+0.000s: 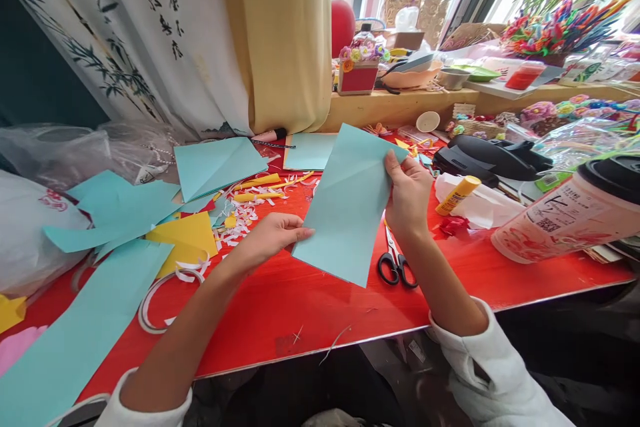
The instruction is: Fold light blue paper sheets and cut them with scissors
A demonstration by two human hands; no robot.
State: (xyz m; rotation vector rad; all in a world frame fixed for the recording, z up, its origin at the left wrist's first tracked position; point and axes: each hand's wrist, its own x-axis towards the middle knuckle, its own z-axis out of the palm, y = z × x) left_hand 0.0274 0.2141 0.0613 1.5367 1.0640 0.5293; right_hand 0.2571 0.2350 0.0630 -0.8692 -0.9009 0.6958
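A light blue sheet of paper with faint crease lines is held up, tilted, above the red table. My left hand pinches its lower left edge between thumb and fingers. At the upper right corner my right hand grips it, thumb on the front face and fingers behind. Black-handled scissors lie on the table just below my right hand, their blades partly hidden by the wrist. Behind the sheet, more light blue paper lies flat, and a creased blue stack sits to the left.
Blue offcuts, yellow paper, a tape roll and paper shreds cover the left side. A glue stick, a black stapler-like tool and a lidded drink cup stand or lie at right. The table's front edge is close.
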